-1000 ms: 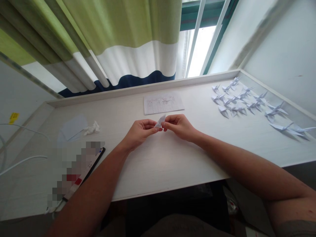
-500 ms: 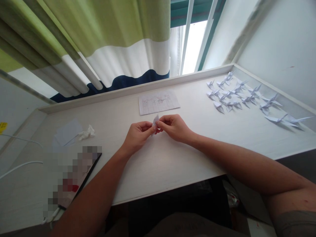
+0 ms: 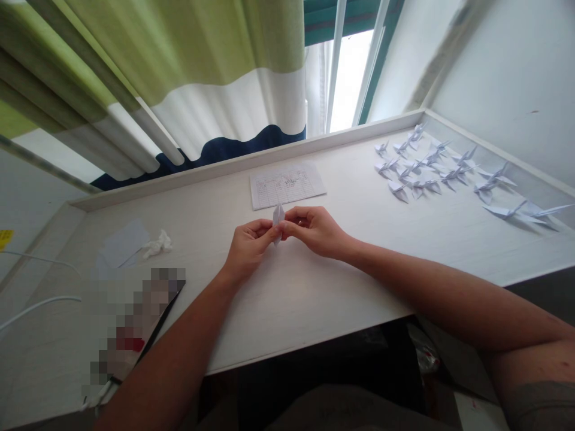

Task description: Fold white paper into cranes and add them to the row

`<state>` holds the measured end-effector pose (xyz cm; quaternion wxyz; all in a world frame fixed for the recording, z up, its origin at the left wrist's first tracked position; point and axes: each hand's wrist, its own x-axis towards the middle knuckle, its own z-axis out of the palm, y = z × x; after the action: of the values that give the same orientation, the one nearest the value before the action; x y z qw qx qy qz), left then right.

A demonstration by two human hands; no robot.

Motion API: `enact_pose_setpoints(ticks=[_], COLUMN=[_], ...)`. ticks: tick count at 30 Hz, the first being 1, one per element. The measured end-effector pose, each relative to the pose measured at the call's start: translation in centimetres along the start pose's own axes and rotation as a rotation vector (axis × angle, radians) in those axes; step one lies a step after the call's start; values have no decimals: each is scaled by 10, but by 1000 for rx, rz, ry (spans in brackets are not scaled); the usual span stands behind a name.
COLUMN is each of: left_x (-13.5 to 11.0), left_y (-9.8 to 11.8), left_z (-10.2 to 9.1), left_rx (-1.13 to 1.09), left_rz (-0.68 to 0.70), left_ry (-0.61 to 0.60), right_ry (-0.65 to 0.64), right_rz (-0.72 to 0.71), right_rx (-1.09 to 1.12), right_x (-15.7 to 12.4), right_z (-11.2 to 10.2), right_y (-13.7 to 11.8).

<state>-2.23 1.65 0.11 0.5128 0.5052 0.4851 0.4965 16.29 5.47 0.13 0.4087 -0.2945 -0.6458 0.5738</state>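
Note:
A small piece of folded white paper (image 3: 278, 214), narrow and pointed at the top, stands upright between my two hands at the middle of the table. My left hand (image 3: 248, 244) pinches it from the left with thumb and fingers. From the right, my right hand (image 3: 317, 229) grips it too, the thumb pressed to its side. Fingertips hide part of its lower half. Just behind the hands lies a printed sheet with a grid (image 3: 288, 184).
Several folded paper cranes (image 3: 420, 170) stand at the right rear of the white table (image 3: 314, 311). On the left are loose paper sheets (image 3: 121, 242), a crumpled tissue (image 3: 157, 244), a blurred-out device (image 3: 148, 323) and white cables (image 3: 40, 308). A raised rim runs along the back below the curtain (image 3: 233, 90).
The folded paper has turned from a slant to nearly upright, showing more of its face. My hands stay on it, the right one slightly further left.

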Motion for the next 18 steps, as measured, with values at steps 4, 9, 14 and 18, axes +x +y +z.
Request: enact_pose_setpoints(ticks=[4, 9, 14, 18], left_x=[0, 0, -1, -2], left_y=[0, 1, 1, 3], left_z=[-1, 1, 3, 5], left_rx=[-32, -48, -25, 4], left_rz=[-16, -38, -32, -22], left_ry=[-7, -40, -28, -32], right_ry=[37, 105, 140, 161], right_rz=[-6, -20, -29, 6], right_rx=[4, -67, -110, -100], right_x=[-3, -5, -6, -7], right_z=[2, 3, 4, 4], right_y=[-4, -7, -9, -12])
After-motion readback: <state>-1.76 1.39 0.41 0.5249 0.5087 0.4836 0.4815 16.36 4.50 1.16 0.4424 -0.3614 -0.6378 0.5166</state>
